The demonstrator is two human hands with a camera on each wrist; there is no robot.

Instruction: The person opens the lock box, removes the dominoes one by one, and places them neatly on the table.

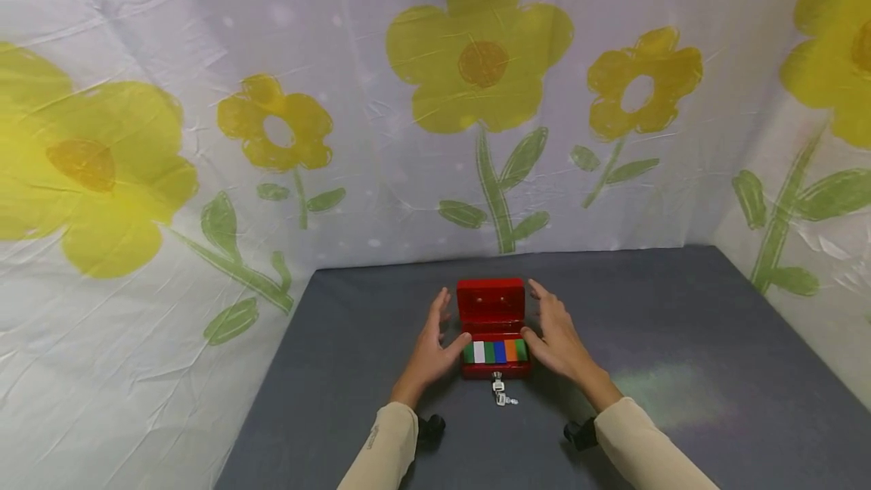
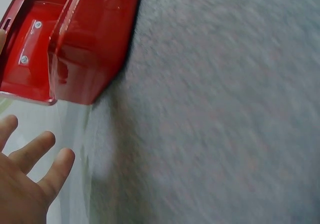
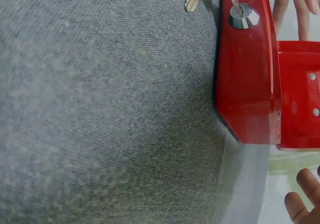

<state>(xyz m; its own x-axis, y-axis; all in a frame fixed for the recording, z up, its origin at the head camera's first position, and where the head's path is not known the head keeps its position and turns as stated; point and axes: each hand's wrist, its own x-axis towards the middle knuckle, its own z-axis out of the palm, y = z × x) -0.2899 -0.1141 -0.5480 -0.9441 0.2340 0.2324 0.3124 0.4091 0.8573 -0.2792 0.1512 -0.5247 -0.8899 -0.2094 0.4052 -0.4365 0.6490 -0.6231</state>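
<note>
A red metal cash box (image 1: 495,371) stands on the table with its lid (image 1: 490,299) raised. Inside lies a row of coloured blocks (image 1: 500,351) in green, white, blue and orange. Keys (image 1: 501,398) hang from the lock (image 3: 244,17) on its front. My left hand (image 1: 434,348) is at the box's left side, fingers spread and thumb near the left rim; whether the thumb touches cannot be told. On the other side my right hand (image 1: 559,340) mirrors it, thumb by the right rim, fingers extended. Neither hand grips anything.
A dark grey cloth covers the table (image 1: 680,339). White fabric walls (image 1: 381,195) printed with yellow flowers rise behind it and on both sides. Black wrist straps (image 1: 581,434) sit on both forearms.
</note>
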